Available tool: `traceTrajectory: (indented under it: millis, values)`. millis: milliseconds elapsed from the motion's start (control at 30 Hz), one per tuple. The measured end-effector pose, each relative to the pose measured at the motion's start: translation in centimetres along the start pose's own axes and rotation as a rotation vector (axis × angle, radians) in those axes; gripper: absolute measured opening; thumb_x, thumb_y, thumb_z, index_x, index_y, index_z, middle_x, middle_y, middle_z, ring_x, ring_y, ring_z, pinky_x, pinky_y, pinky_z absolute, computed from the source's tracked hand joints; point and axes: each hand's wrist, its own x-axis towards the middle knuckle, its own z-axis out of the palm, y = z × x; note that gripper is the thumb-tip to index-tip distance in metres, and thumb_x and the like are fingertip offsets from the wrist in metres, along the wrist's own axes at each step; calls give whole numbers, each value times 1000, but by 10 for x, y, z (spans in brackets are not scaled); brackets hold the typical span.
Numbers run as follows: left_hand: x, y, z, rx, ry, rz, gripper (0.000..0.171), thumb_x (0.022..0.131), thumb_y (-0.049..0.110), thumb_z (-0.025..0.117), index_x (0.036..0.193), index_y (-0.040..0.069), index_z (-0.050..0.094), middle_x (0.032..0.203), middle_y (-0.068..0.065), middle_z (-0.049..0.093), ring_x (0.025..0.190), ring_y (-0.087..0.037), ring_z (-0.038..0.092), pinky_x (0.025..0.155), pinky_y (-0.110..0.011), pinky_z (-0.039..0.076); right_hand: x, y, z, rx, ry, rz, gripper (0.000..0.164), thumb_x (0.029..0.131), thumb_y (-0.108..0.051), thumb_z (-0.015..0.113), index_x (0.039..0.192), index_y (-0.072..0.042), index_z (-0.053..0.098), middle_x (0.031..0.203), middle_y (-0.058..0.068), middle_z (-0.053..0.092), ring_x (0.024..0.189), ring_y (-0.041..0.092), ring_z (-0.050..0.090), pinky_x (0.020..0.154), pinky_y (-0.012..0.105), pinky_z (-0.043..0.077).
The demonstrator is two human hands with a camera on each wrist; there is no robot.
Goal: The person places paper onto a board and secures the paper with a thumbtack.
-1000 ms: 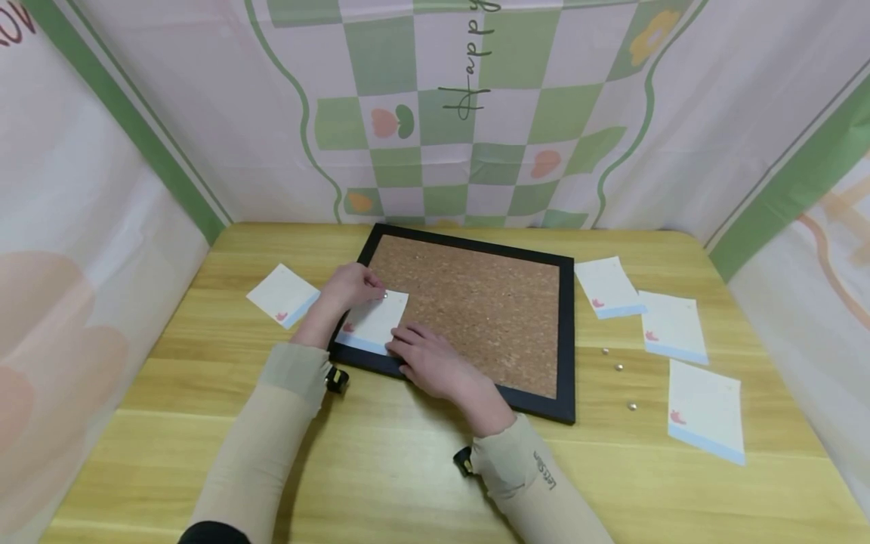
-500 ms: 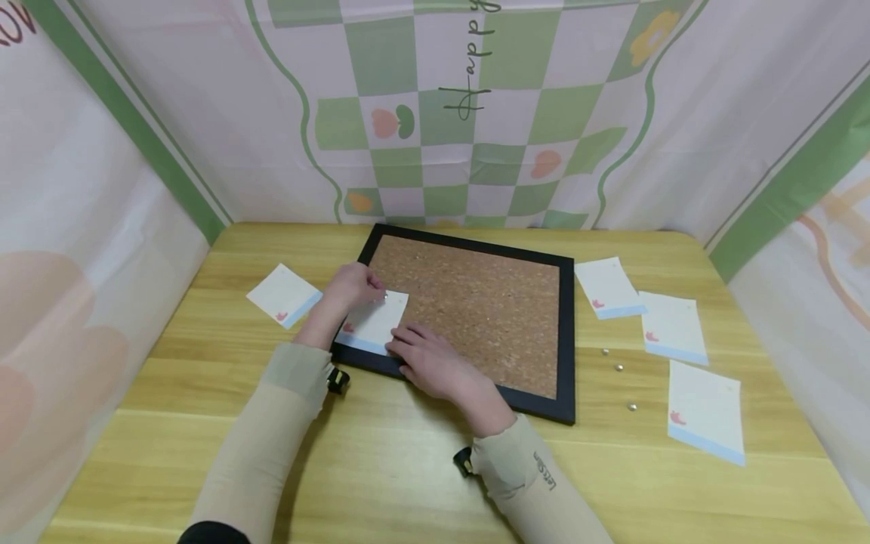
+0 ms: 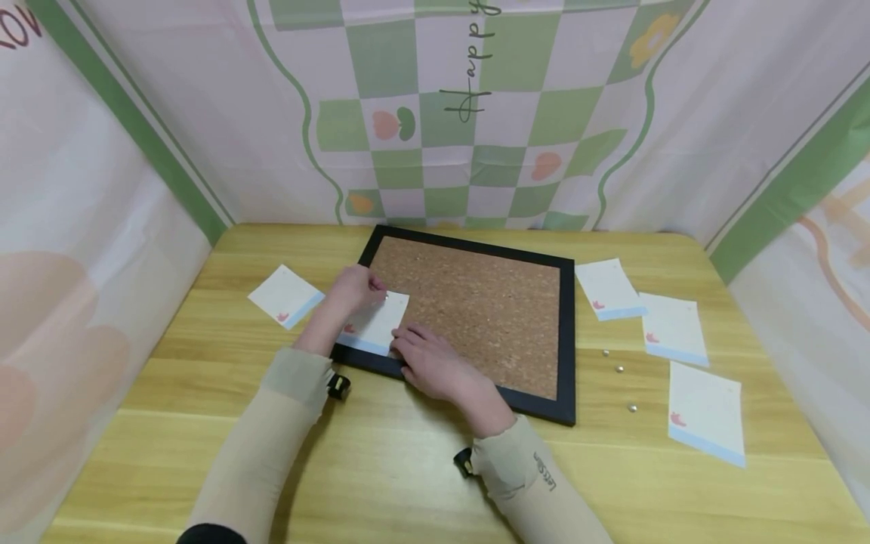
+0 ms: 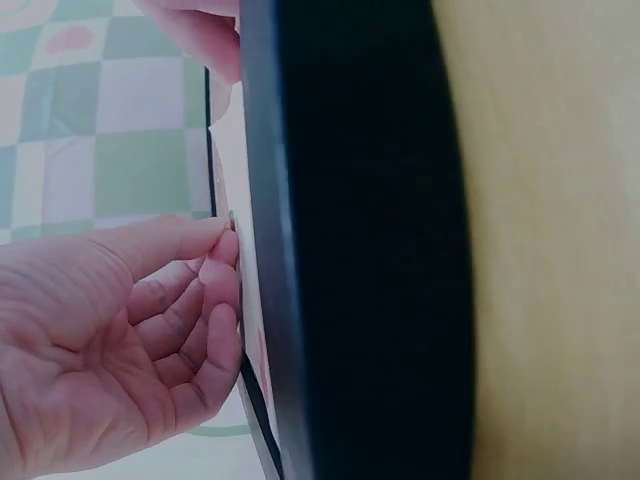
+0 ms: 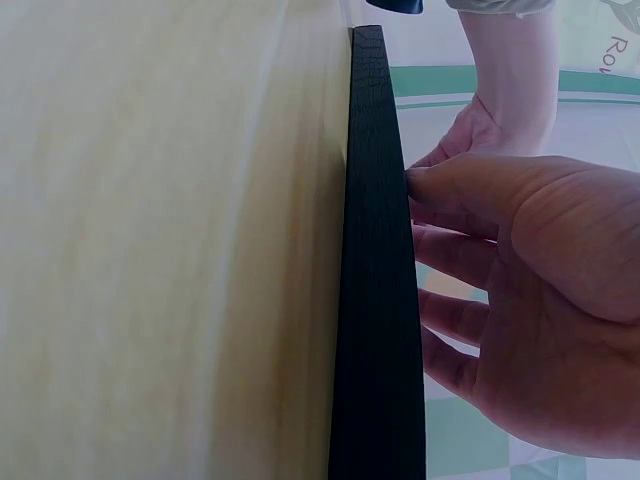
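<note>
A white note sheet with a blue bottom band and a small pink print lies on the left part of a black-framed cork board. At its top edge a small silver thumbtack shows beside my left hand, whose thumb and index finger pinch it against the paper. In the left wrist view the left hand has its other fingers curled close to the board. My right hand rests at the sheet's lower right edge, fingers extended. In the right wrist view the right thumb touches the black frame.
On the wooden table, another note sheet lies left of the board. Three more sheets lie to the right, the nearest being a blue-banded note. Three loose thumbtacks sit between them and the board. A printed curtain hangs behind.
The right fingertips have shifted slightly to the right along the sheet's edge. The left hand stays at the thumbtack.
</note>
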Motion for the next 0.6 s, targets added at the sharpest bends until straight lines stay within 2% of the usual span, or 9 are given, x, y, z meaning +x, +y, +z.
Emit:
traceTrajectory:
  millis: [133,367,467,600]
  values:
    - [-4,-4,-2,-25,-22,32,22,97,20,64,113,6,73,113,-13,72,103,-27,66,91,-39,54,0,0,0,13,-9,5,30,101,-15,58,131,-10,59,157,8,43,148,31,34,120,51,32]
    - [-16,-16,-10,-54,-100,152,24,102,21,59,120,11,70,120,-11,72,110,-25,66,94,-40,53,0,2,-2,38,-16,0,31,100,-14,59,131,-9,60,158,10,42,149,32,33,121,51,31]
    - [-22,-19,-12,-83,-130,185,27,102,22,57,125,11,68,122,-12,71,98,-24,67,80,-38,56,0,3,-1,44,-14,-2,31,100,-13,60,131,-9,60,158,11,41,149,33,34,121,51,31]
    - [-31,-22,-13,-133,-157,198,30,102,24,58,129,12,65,122,-12,69,73,-24,64,60,-33,54,1,4,0,42,-9,-3,32,100,-14,60,132,-10,59,159,13,38,149,34,34,121,52,30]
